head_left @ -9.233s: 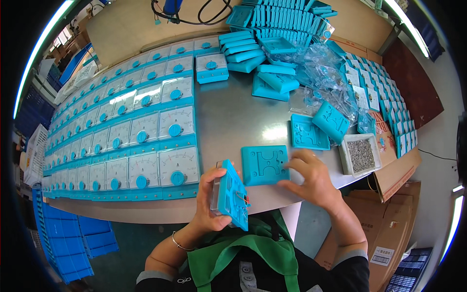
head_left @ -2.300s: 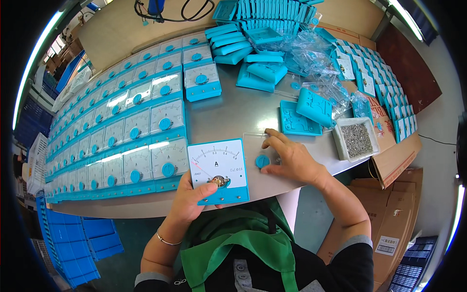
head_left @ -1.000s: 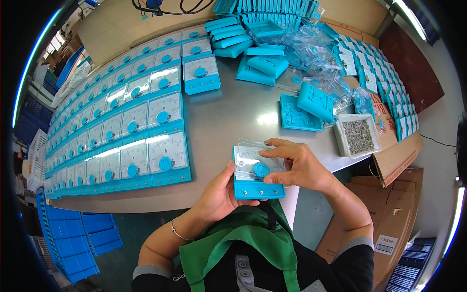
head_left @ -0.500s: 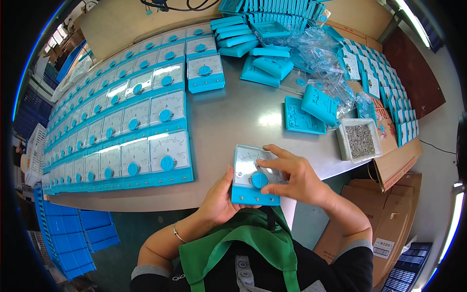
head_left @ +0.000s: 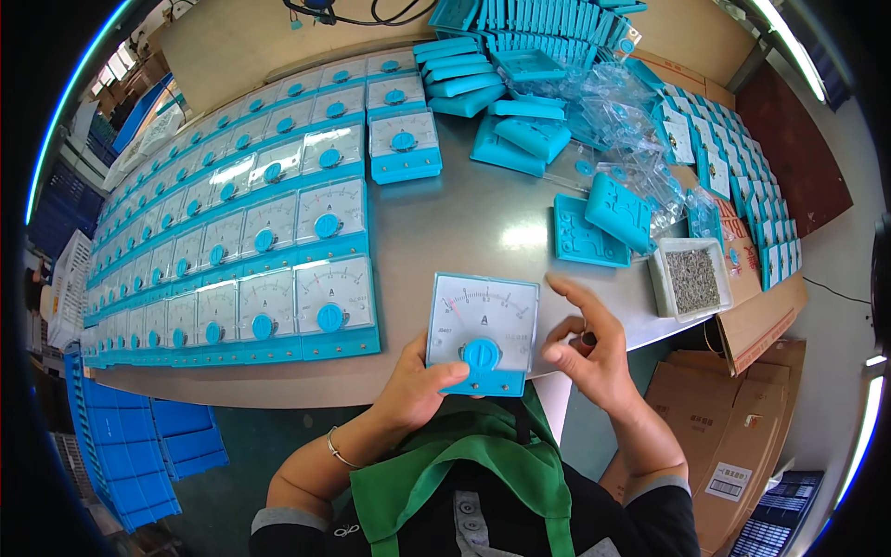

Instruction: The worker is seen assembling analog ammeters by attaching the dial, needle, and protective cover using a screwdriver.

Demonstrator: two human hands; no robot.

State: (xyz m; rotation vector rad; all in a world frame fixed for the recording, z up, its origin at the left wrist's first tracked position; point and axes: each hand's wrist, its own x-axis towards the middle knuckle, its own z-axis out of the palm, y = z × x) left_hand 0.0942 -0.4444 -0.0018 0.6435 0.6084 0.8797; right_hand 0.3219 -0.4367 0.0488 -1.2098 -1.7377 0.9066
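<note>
An ammeter [head_left: 486,325] with a clear front, a white dial and a blue base is tilted up over the table's near edge. My left hand [head_left: 415,382] grips its lower left corner, the thumb lying on the blue front beside the round blue knob [head_left: 482,355]. Just off the meter's right side is my right hand [head_left: 594,351], its fingers apart and nothing in them. A dark ring-like band shows on one of its fingers. The fingers of my left hand behind the meter are hidden.
Rows of finished-looking ammeters [head_left: 269,223] cover the table's left side. Blue housings [head_left: 603,218] and clear covers [head_left: 631,102] are heaped at the far right. A white tub of small screws [head_left: 691,278] stands at the right edge, near cardboard boxes [head_left: 705,418].
My right hand has come off the meter's front and moved right, its fingers spreading. The meter now faces up more squarely, with my left thumb on its front.
</note>
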